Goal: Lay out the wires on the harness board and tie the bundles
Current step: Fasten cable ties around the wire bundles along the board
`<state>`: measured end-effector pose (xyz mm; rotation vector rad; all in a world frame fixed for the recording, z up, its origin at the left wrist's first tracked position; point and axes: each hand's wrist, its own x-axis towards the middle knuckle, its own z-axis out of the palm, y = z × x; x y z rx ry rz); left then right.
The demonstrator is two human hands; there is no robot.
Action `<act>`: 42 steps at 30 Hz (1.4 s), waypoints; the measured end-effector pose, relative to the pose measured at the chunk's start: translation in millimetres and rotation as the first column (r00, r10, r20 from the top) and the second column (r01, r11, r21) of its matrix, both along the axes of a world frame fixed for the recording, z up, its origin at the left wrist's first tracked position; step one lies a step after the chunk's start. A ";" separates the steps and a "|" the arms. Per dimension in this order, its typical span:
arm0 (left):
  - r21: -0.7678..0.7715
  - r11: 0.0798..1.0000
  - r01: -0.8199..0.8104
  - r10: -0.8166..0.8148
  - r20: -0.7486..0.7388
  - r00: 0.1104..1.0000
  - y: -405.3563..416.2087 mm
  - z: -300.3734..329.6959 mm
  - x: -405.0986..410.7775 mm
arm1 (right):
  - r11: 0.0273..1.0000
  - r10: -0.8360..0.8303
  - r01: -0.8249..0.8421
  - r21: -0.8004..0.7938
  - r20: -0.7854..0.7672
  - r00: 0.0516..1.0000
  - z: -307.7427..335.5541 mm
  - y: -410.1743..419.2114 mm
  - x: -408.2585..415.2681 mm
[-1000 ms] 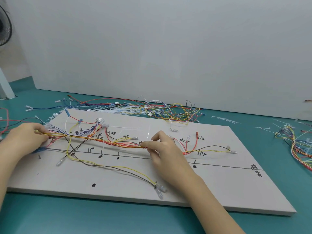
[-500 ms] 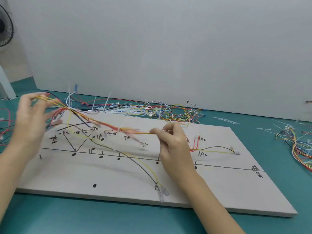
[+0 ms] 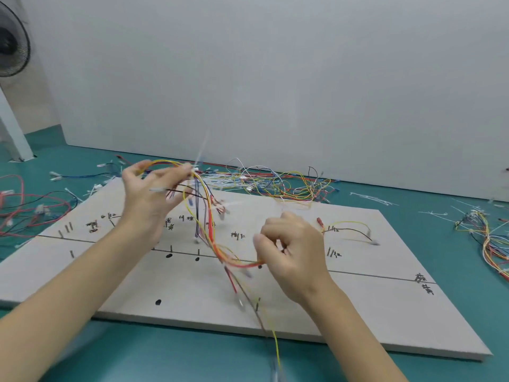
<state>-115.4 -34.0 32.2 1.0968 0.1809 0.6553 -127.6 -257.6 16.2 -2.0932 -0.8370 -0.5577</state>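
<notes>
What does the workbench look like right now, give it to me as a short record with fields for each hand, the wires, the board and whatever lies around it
left hand: raised above the board, fingers gripping one end of the wire bundle
right hand: lower, pinching the bundle's other end
wire bundle: red, yellow and dark wires, lifted off the board, sagging between the hands, loose ends dangling and blurred
board: white, flat on the green table, black lines, dots and handwritten marks
short wires: lying on the board's right part
loose wires: tangled pile behind the board
side pile: more wires at right
fan: top left
</notes>
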 end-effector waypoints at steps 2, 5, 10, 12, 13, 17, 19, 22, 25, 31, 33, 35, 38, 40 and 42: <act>0.059 0.998 0.038 -0.041 0.040 0.998 -16.2 9.2 3.9 | 0.991 -0.093 0.084 -0.102 -0.094 0.991 1.5 1.2 -0.1; 0.130 0.963 0.238 -0.250 0.087 0.964 -34.8 22.0 4.1 | 0.951 -0.192 0.132 -0.281 -0.198 0.961 1.9 -0.3 3.7; -0.067 0.873 0.483 -0.478 0.076 0.875 -62.1 29.0 0.8 | 0.941 -0.154 0.048 -0.335 -0.300 0.941 -8.5 10.1 -0.4; -0.173 0.811 0.558 -0.547 0.112 0.830 -71.0 29.9 -0.3 | 0.942 -0.139 0.034 -0.334 -0.296 0.945 -13.6 19.3 -5.2; -0.206 0.785 0.584 -0.567 0.139 0.812 -73.4 30.5 -1.1 | 0.941 -0.139 0.036 -0.335 -0.288 0.947 -16.4 23.0 -7.2; -0.267 0.730 0.629 -0.579 0.248 0.777 -69.2 39.7 -3.0 | 0.984 -0.049 -0.027 -0.177 -0.414 0.909 -12.9 26.7 -9.1; -0.317 0.728 0.607 -0.548 0.261 0.794 -66.8 42.1 -0.9 | 0.995 0.038 -0.079 -0.060 -0.498 0.866 -8.6 25.7 -8.5; -0.433 0.689 0.582 -0.516 0.270 0.812 -69.1 39.0 -0.4 | 0.999 0.010 -0.024 -0.023 -0.483 0.876 -13.7 30.2 -12.9; -0.448 0.703 0.552 -0.502 0.237 0.832 -69.1 31.4 -0.5 | 0.998 0.030 0.000 0.066 -0.457 0.889 -22.9 40.4 -19.4; -0.423 0.725 0.543 -0.506 0.207 0.837 -69.5 24.9 2.0 | 0.977 0.186 -0.115 0.178 -0.453 0.872 -21.3 41.3 -15.1; -0.383 0.754 0.534 -0.511 0.170 0.843 -71.9 22.7 4.9 | 0.929 0.333 -0.174 0.326 -0.534 0.777 -12.7 38.2 -14.4; -0.352 0.797 0.491 -0.480 0.125 0.868 -75.4 22.4 8.3 | 0.867 0.460 -0.207 0.454 -0.565 0.685 -6.9 34.0 -13.8; -0.326 0.864 0.384 -0.367 0.116 0.923 -78.7 23.4 11.8 | 0.810 0.544 -0.182 0.558 -0.597 0.590 -3.3 35.1 -15.9; -0.298 0.876 0.379 -0.359 0.121 0.925 -78.5 22.3 12.4 | 0.783 0.566 -0.134 0.608 -0.606 0.559 -4.6 36.8 -17.0; -0.271 0.885 0.377 -0.363 0.104 0.926 -76.8 19.2 13.7 | 0.744 0.609 -0.103 0.660 -0.607 0.510 -5.0 36.6 -17.5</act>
